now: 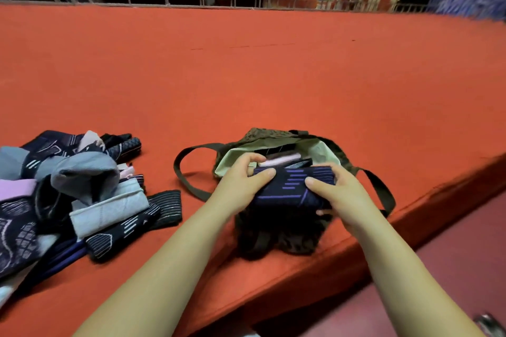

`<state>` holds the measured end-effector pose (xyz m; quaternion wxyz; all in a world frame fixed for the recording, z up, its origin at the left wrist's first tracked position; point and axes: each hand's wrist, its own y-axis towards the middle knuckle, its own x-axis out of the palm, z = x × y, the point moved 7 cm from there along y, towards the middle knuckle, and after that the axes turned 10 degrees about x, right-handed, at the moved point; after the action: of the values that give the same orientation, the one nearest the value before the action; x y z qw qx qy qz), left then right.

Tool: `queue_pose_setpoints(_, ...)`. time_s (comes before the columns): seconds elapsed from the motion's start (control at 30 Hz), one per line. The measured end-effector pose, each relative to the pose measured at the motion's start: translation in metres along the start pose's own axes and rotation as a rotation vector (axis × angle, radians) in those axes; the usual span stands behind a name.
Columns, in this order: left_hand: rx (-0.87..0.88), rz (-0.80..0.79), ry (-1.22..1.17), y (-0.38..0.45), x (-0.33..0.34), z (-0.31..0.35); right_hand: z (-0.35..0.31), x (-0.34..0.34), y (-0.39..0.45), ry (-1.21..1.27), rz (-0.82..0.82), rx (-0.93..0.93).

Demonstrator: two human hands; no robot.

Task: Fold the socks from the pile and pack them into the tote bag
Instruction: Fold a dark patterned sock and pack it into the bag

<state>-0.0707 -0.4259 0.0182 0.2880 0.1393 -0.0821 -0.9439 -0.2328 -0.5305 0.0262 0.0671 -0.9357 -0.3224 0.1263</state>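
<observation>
Both hands grip one folded sock directly above the open mouth of the tote bag. The sock is dark navy to black, marked with short purple horizontal dashes of differing lengths and one slanted purple line near its lower edge. It is folded into a compact, roughly rectangular bundle.

The left hand is closed on the bundle's left end, fingers curled over the top edge. The right hand is closed on the right end, fingers laid across the upper face and thumb underneath.

The tote bag stands near the front edge of the red table surface. Its outer fabric is dark olive-brown and its lining is pale green. One dark strap loops out to the left on the surface; a second strap arcs over the right side. Inside the mouth, behind the held bundle, a pale pink folded sock and further dark folded items are visible.

The sock pile lies on the surface well to the left of the bag, apart from it. It contains loose grey, lilac and dark patterned socks, overlapping in no order
</observation>
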Motion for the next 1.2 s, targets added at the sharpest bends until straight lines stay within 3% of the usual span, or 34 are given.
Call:
queue_pose_setpoints(0.1,-0.065,-0.049,0.173,0.032,0.014,-0.004,0.000,-0.042,0.028,0.086,0.145,0.042)
queue_pose_setpoints(0.27,-0.061,-0.333,0.664,0.053,0.032,-0.021,0.001,-0.080,0.069,0.168,0.234,0.088)
queue_pose_setpoints(0.47,0.012,-0.447,0.639,0.041,0.042,-0.023,0.006,-0.076,0.103,0.078,0.188,0.141)
queue_pose_setpoints(0.57,-0.059,-0.508,0.541,0.043,0.045,-0.032,0.005,-0.074,0.117,0.029,0.200,0.118)
queue_pose_setpoints(0.67,-0.142,-0.427,0.499,0.055,0.038,-0.040,0.000,-0.073,0.127,-0.010,0.190,0.103)
queue_pose_setpoints(0.83,-0.130,-0.202,0.572,0.088,0.022,-0.048,-0.006,-0.063,0.140,-0.124,0.144,0.113)
queue_pose_setpoints(1.1,-0.332,-0.465,0.788,0.116,0.043,-0.079,0.017,-0.079,0.139,-0.079,0.191,0.235)
queue_pose_setpoints(1.2,-0.362,-0.465,0.734,0.115,0.040,-0.082,0.022,-0.077,0.135,-0.011,0.158,0.258)
